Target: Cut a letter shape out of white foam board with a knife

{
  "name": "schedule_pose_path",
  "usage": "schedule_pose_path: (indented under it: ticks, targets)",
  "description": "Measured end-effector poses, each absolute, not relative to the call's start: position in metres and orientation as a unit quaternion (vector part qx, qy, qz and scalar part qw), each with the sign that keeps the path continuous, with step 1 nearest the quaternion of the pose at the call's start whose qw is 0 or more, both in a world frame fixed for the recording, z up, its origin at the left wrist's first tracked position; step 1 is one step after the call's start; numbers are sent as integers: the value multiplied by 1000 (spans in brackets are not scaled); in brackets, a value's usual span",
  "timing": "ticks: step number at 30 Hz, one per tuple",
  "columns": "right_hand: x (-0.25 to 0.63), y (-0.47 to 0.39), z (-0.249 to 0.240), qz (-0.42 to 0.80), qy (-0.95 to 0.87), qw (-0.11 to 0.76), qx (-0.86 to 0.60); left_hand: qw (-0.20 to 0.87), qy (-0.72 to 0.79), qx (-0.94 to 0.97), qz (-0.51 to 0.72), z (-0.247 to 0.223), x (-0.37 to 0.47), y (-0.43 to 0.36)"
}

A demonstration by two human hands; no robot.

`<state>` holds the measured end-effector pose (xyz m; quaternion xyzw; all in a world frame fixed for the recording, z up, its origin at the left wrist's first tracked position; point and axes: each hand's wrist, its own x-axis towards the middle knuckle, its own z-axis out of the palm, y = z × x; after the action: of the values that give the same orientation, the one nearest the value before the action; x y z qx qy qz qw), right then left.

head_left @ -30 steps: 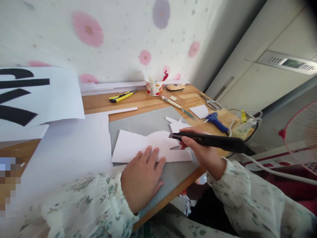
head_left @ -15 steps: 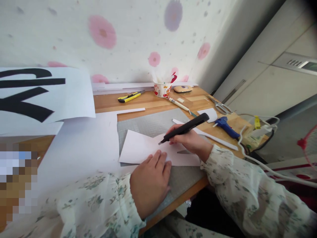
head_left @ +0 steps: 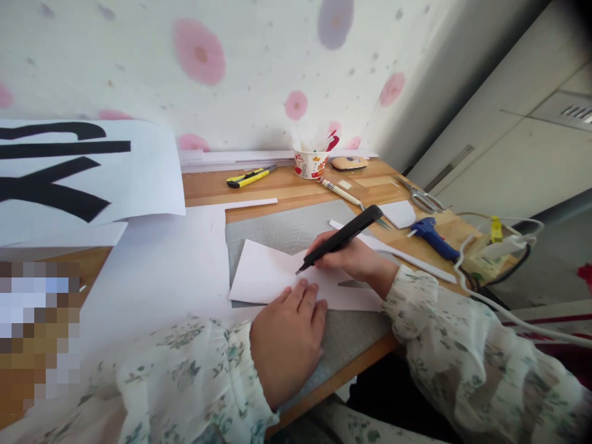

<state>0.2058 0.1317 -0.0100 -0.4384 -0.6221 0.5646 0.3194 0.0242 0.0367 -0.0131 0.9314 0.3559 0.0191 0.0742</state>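
Note:
My right hand (head_left: 349, 256) is closed around a black utility knife (head_left: 345, 237). The knife leans, with its short blade tip touching or just above a white sheet of card (head_left: 263, 271); which of the two I cannot tell. My left hand (head_left: 293, 333) lies flat on the near edge of the card, its fingers stretched out just below the blade. The card has a notch in its far edge and a pointed cut-out near my right wrist. Beneath it lies a grey cutting mat (head_left: 349, 336).
A yellow utility knife (head_left: 251, 177), a patterned paper cup (head_left: 311, 164) and a computer mouse (head_left: 349, 163) lie at the back. To the right are scissors (head_left: 423, 197), a blue glue gun (head_left: 432, 237) and a white cable (head_left: 509, 317). Sheets with black lettering (head_left: 152, 191) lie left.
The whole view has shifted slightly, so things appear a little farther right. The black knife's tip is nearly at the same spot by the notch, and its handle leans slightly more upright.

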Motion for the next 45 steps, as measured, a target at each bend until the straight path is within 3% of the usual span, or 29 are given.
schedule_pose_path:
  ticks: [45]
  targets:
    - [220, 145, -12, 562, -673, 271, -397, 106, 367, 924, 4, -11, 24, 37]
